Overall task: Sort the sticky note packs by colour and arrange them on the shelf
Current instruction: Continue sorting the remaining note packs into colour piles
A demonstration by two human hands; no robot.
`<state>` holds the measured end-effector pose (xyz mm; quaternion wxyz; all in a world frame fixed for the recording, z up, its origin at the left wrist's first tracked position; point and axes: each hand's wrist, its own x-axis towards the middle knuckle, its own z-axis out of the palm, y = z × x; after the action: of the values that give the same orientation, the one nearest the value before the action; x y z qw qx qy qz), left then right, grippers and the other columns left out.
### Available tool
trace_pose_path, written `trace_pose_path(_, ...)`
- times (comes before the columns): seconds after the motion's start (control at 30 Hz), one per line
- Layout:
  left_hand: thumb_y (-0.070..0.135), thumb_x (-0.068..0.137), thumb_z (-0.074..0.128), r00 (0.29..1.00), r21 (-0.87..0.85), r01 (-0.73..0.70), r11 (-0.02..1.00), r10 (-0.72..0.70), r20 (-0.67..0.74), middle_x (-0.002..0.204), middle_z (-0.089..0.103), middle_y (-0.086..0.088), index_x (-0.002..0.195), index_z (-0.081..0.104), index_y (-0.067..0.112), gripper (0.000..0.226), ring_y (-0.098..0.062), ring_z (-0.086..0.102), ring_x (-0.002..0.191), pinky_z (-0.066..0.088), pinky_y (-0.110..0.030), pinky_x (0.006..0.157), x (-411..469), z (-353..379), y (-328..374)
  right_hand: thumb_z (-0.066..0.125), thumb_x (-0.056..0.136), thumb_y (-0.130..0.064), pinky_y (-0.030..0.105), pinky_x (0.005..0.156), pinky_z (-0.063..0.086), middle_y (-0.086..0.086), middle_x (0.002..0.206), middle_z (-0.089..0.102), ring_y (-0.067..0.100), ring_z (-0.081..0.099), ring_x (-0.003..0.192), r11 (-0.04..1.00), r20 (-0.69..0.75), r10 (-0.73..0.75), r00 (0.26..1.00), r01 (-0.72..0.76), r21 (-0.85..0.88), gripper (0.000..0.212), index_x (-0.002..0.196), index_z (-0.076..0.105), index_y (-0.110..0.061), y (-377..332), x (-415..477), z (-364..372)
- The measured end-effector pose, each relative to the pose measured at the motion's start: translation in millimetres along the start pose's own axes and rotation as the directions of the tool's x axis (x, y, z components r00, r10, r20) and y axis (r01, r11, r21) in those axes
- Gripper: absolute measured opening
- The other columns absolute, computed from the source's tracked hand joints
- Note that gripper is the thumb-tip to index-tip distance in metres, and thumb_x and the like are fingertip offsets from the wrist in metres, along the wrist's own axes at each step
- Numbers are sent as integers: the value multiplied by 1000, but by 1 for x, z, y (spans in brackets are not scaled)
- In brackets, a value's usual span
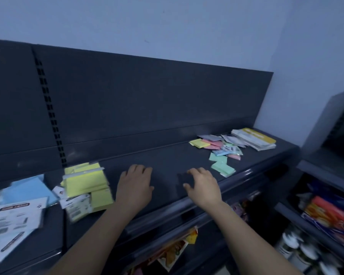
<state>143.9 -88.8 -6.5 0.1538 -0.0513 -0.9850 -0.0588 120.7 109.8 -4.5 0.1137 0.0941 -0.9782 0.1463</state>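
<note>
- Dark grey metal shelf (167, 161) runs across the middle of the frame from left edge to right, and its bare centre lies under both hands.
- Matching grey back panel (147, 96) rises behind it, filling the upper left and centre.
- Packaged goods (330, 217) crowd the lower racks at the bottom right; they are blurred.
- White printed sheets (12, 221) lie fanned at the lower left.
- Yellow sticky note packs (85, 181) sit stacked at centre left, just beside the left hand.
- Blue sticky note packs (28, 189) lie at the far left, partly under the white sheets.
- An unsorted heap of sticky note packs (220, 149) in yellow, pink, green and blue sprawls at centre right.
- A stack of booklets (254, 138) with a yellow cover rests at the heap's right end.
- Left hand (134, 183) is palm down over the bare shelf, fingers loosely bent, grasping nothing.
- Right hand (203, 185) hovers alongside, fingers loosely bent, likewise holding nothing, near the green packs.
</note>
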Motion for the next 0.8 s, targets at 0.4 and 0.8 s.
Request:
trace_pose_path(0.4,38,95,49,991,-78,-109,991,114,67,140,40,2,139,37,21,48,-19,31,133,30,-34,104,118,61,78,58,91,-36,36,95,44,2,122,54,23,47,119,985,-9,166,986,-166,-37,40,129,52,-22,108,81,-8)
trace_pose_path(0.8,73,78,50,910,-172,-160,972,213,355,146,34,-3,143,33,17,87,-23,28,136,27,-40,107,213,107,160,59,90,-33,34,98,42,4,133,48,24,42,126,963,60,270,961,-268,-42,46,133,49,-20,195,147,6)
